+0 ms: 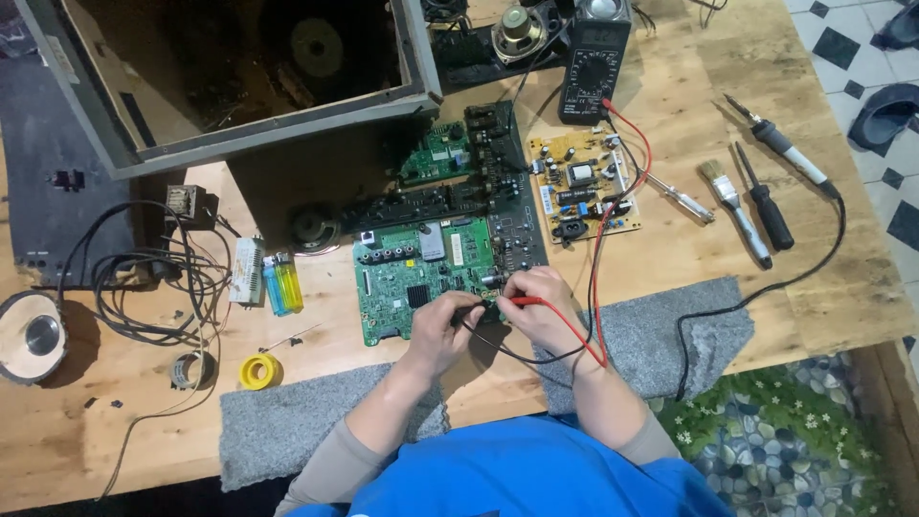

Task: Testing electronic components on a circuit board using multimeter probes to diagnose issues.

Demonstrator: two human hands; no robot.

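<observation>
Person in a blue top leans over a wooden tabletop (670,77), both hands working at the lower right corner of a green circuit board (412,278). Left hand (442,330) is curled round a black probe (471,313), tip down near the board's edge. Right hand (541,306) pinches a red probe (525,301), pointing left toward the same spot; the two probe tips sit just beside each other. Can't tell whether they actually touch the board.

Red lead and black lead run from the hands up to a black multimeter (593,62) at the back of the tabletop. Between meter and hands lies a yellow power board (579,187), w/ a smaller green board (436,153) and a black board strip to its left.

Right side: soldering iron (790,148), black-handled screwdriver (766,206), small paintbrush (732,206), another slim screwdriver (680,196), all lying apart from the boards. Grey felt mat (670,330) under the right forearm, a second grey mat (287,421) near the left elbow.

Left side: two lighters (282,282), blue and yellow, just beside the main board; yellow tape roll (258,370) nearer the front; tangle of black cable (144,287); open speaker cabinet (239,77) at the back left.
</observation>
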